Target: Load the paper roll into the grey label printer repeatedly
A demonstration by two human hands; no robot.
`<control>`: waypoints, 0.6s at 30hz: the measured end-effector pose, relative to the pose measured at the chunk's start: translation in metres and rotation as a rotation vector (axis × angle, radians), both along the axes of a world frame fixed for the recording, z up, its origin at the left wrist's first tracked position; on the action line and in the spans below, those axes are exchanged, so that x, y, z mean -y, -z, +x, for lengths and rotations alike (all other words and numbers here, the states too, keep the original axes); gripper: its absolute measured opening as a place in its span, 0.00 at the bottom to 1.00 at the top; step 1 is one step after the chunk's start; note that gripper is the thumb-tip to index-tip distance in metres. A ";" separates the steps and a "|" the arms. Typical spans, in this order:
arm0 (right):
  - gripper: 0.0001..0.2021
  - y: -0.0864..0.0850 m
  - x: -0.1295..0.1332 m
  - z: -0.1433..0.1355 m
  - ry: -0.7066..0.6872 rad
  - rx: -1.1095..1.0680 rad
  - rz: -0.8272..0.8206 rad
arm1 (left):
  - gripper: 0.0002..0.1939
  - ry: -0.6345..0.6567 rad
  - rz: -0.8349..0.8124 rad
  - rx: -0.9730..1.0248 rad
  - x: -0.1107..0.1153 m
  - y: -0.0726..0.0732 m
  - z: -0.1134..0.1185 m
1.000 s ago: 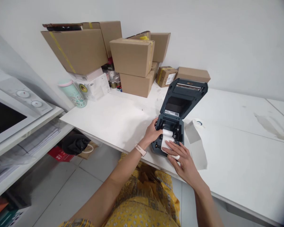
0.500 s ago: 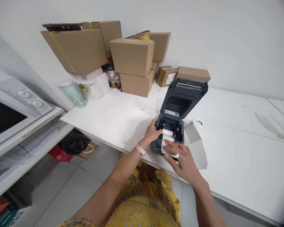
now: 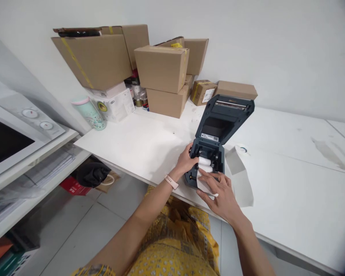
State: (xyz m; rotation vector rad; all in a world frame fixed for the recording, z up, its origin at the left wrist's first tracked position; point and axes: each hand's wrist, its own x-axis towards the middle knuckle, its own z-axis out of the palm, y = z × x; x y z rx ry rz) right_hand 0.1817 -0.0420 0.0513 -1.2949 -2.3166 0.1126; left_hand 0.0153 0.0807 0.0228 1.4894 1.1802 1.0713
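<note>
A dark grey label printer [image 3: 221, 124] stands near the table's front edge with its lid tilted up. White label paper [image 3: 204, 161] lies in its bay, and a loose strip runs toward the front. My left hand [image 3: 186, 159] grips the printer's left side, its thumb over the rim beside the roll and its other fingers partly hidden outside. Across the front of the bay, my right hand [image 3: 221, 191] has its fingers on the strip and its thumb lower, at the front edge. The curled end of the strip shows between thumb and fingers.
A bent backing-paper strip [image 3: 240, 176] lies right of the printer on the white table [image 3: 290, 191]. Cardboard boxes [image 3: 161, 71] are stacked behind, with a mint tumbler [image 3: 89, 113] at the far left. A microwave [image 3: 25, 122] sits on a shelf at left.
My right hand has shifted slightly toward the table's front edge, with the paper strip under its fingers. My left hand keeps its grip on the printer. The view has moved a little.
</note>
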 end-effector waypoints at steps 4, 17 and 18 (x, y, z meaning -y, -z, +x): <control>0.13 0.002 -0.001 0.001 0.003 -0.010 -0.005 | 0.38 0.006 -0.011 -0.006 -0.001 0.000 0.000; 0.21 -0.024 0.038 0.009 -0.184 -0.104 -0.036 | 0.25 0.281 0.439 -0.439 0.066 -0.027 -0.013; 0.20 -0.030 0.036 0.016 -0.177 -0.190 -0.041 | 0.23 0.336 0.457 -0.477 0.074 -0.028 -0.015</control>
